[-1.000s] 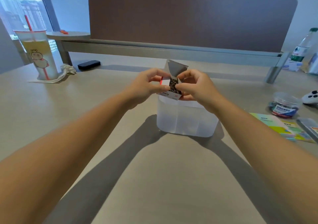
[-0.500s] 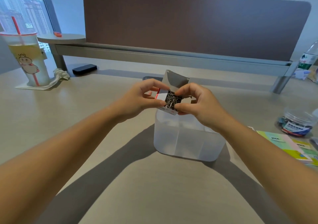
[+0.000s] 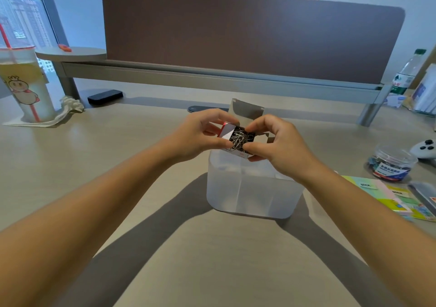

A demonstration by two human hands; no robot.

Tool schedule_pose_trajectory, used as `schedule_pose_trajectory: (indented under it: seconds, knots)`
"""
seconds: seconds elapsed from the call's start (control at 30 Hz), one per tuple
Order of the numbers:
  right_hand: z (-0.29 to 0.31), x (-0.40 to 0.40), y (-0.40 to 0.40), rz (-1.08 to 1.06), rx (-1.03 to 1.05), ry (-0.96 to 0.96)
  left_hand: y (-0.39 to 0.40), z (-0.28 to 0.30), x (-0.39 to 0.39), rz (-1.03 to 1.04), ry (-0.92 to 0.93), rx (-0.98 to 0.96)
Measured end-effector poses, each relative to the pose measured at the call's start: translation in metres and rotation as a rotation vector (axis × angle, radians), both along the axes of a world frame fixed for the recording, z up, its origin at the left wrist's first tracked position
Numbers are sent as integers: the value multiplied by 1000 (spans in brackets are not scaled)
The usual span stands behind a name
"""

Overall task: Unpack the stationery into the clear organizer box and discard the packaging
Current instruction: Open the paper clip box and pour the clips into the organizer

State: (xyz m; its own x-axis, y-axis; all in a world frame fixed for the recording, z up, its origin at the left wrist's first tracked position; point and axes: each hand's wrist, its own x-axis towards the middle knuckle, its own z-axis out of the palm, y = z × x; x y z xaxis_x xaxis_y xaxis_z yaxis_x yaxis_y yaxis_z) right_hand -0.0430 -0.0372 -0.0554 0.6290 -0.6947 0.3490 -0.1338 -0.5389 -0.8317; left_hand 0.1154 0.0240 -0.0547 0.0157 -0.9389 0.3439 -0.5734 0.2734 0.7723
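Holding a small cardboard box (image 3: 236, 151) above the clear organizer box (image 3: 252, 188), both hands meet at the centre of the desk (image 3: 118, 165). The left hand (image 3: 200, 134) pinches the box's left side between thumb and fingers; the right hand (image 3: 276, 143) pinches its right side, the grip of each pressed against the cardboard. The small box is white with a red panel on its left face, and its top flap (image 3: 246, 110) stands upright, grey on the inside. Its open mouth shows a dense tangle of silver paper clips (image 3: 240, 138), a few of them poking over the near edge. Printing on the near face is too small to read.

The organizer is a translucent, frosted container with rounded corners and an inner partition visible as a vertical line through its front wall; it stands on the desk directly beneath the hands. To the right lie pastel sticky-note packs (image 3: 382, 193) and a round clear tub of coloured clips (image 3: 390, 165) with a blue label, near a white game controller (image 3: 424, 149). At left stand a lidded drink cup (image 3: 23, 87) with a red straw, a crumpled tissue (image 3: 70, 106) beside it, and a dark flat object (image 3: 105, 96) further back. A brown partition screen (image 3: 247, 35) closes the rear of the desk.
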Motion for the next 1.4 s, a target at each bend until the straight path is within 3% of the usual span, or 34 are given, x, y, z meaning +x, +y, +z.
schedule_pose_trajectory:
  seconds: [0.53,1.4]
  knots:
    - [-6,6,12,-98,-325,121,10,-9,9,23,-4,-44]
    - [-9,6,16,-81,-443,205,13,-12,15,-10,78,38]
